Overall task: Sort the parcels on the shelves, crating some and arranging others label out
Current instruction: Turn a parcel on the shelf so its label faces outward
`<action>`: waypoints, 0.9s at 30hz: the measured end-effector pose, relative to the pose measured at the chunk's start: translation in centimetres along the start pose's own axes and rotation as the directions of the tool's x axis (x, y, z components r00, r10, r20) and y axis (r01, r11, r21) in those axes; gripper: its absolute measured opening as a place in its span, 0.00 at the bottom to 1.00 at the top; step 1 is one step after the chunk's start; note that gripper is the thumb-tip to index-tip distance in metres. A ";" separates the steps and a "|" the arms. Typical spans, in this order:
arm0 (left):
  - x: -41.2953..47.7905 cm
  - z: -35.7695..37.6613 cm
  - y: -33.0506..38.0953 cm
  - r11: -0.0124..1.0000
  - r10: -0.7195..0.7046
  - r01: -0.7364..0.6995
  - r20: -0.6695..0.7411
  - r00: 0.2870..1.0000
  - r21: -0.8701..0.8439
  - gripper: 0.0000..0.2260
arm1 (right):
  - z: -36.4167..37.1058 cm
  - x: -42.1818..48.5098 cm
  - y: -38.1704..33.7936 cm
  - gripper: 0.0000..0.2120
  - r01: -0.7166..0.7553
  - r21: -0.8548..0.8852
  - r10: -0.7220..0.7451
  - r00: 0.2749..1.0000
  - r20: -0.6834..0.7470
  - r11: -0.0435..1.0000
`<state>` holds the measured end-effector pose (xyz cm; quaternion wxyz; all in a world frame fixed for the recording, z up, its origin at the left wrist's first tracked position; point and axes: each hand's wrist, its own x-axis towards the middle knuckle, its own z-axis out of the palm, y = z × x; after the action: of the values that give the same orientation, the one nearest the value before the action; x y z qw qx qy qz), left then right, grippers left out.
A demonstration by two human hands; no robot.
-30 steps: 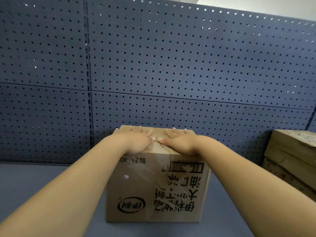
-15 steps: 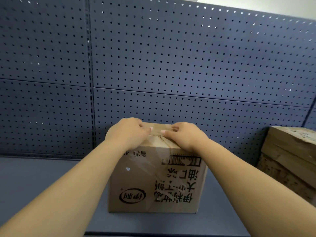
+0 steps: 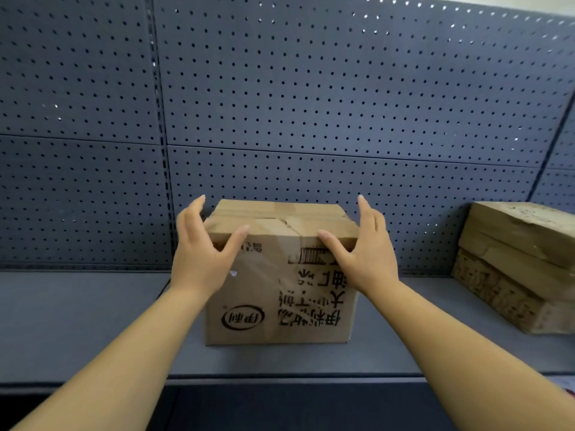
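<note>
The cardboard box [image 3: 280, 284] stands mid-shelf [image 3: 77, 321], close to the pegboard back [image 3: 311, 104], its print upside down on the near face. The left hand [image 3: 199, 256] and right hand [image 3: 368, 259] flank its top corners, fingers [image 3: 194, 213] straight and spread wide, thumbs on the near top edge. Worn stacked parcels [image 3: 513, 259] sit far right.

We see the cardboard box [image 3: 280, 293] standing on the shelf [image 3: 77, 321] near the middle, set back from the front edge, with the pegboard back panel [image 3: 311, 104] just behind it. Our left hand [image 3: 202, 253] lies against its upper left corner and our right hand [image 3: 364, 253] against its upper right corner, fingers along the sides and thumbs on the front top edge. Well apart to the right, on the same shelf, a stack of flattened cartons [image 3: 513, 259] sits close to the panel.
</note>
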<state>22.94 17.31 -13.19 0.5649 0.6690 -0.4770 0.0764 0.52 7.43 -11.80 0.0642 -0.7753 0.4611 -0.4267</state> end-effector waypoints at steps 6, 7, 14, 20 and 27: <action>-3.5 -0.1 -4.0 0.944 -0.269 0.303 0.227 0.936 -0.130 0.44 | 1.4 -4.0 2.3 0.55 -0.293 0.297 0.241 0.950 0.200 0.909; -4.2 0.0 -4.5 0.925 -0.320 0.362 0.274 0.907 -0.115 0.43 | 1.7 -4.5 2.6 0.55 -0.339 0.304 0.271 0.931 0.245 0.890; -5.7 -0.3 -5.0 0.869 -0.433 0.491 0.384 0.815 -0.061 0.29 | 2.4 -5.4 3.4 0.38 -0.465 0.436 0.330 0.877 0.350 0.771; -3.6 -2.8 -3.7 0.881 -0.258 0.353 0.306 0.916 -0.315 0.23 | -0.1 -4.0 2.5 0.24 -0.316 0.649 0.194 0.947 0.255 0.692; -2.0 -4.8 -0.2 0.801 -0.178 0.267 0.213 0.961 -0.535 0.24 | -2.9 -2.3 0.2 0.22 -0.216 0.750 0.078 0.973 0.215 0.625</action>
<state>24.16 22.37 -12.90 0.7025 0.5295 -0.4381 -0.1848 -2.21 9.93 -11.51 0.4598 -0.6655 0.2907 -0.5111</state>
